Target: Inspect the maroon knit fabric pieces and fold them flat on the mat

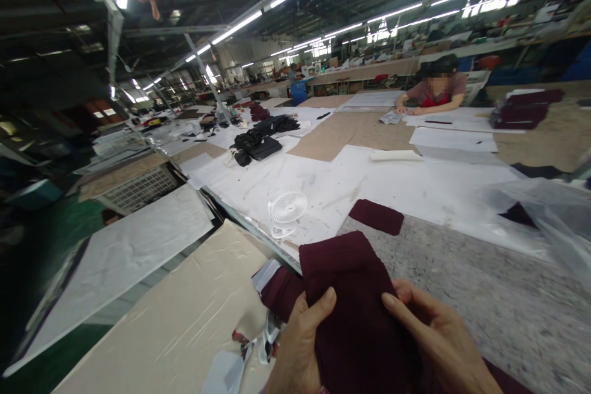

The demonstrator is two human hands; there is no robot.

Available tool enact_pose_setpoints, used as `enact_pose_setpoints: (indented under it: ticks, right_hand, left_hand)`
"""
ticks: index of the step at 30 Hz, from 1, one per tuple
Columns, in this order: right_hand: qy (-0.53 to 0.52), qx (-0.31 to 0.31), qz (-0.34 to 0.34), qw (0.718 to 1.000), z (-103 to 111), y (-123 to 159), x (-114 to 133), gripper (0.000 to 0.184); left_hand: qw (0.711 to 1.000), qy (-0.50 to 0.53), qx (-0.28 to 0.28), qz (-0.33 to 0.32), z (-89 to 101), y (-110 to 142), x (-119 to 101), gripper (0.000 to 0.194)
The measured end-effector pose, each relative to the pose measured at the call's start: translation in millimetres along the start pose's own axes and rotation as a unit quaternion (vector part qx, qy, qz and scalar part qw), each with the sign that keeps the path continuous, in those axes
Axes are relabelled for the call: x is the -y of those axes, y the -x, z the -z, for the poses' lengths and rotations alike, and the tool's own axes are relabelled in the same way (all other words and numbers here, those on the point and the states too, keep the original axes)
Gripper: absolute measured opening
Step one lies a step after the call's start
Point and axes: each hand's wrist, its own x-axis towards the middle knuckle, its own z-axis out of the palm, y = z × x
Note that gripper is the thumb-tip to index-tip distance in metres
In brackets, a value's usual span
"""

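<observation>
Left hand [299, 340] and right hand [438, 333] grip opposite edges of maroon fabric panel [353, 289], thumbs uppermost. Handling appears incomplete: panel not set down. Maroon fabric piece [377, 217] lies flat beyond the fingertips; maroon fabric bundle [282, 294] beside left thumb.

Fabric bundle [353, 301] btwn your L hand [301, 335] & R hand [434, 327]. Desk fan [288, 207] on paper [332, 178] ahead, L of fabric pc [376, 217].

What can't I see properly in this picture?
In the head view:
Maroon cloth: its near end is cut off by the bottom edge.
Left hand: most fingers are hidden behind the maroon cloth.
Maroon bundle: its right end is hidden behind the maroon cloth.
Pale piece by the co-worker: too small to identify.
</observation>
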Motion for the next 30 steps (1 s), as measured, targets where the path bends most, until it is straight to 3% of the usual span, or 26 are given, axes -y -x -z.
enact_pose_setpoints:
  ticks: [6,13,16,19,24,30]
  right_hand:
    - [0.015,0.000,0.004,1.000,3,1,-5,0.037]
    - [0.056,0.006,0.028,0.998,4,5,-4,0.039]
    - [0.056,0.019,0.021,0.998,5,5,-4,0.039]
    - [0.046,0.045,0.025,0.998,10,3,-5,0.025]
    - [0.149,0.047,0.129,0.979,20,-6,-4,0.033]
    - [0.097,0.098,0.110,0.984,16,-7,6,0.026]
  left_hand:
    - [1.000,0.007,0.016,-0.013,-1.1,2,-2,0.054]
    - [0.998,0.010,-0.058,0.010,5.1,-3,-1,0.047]
    - [1.000,0.010,-0.024,0.003,8.0,-4,0,0.040]
    - [1.000,-0.012,0.016,-0.017,8.8,-2,0,0.029]
    - [0.997,-0.039,0.062,0.000,12.2,3,1,0.022]
    - [0.995,-0.057,0.081,0.005,17.7,5,1,0.023]
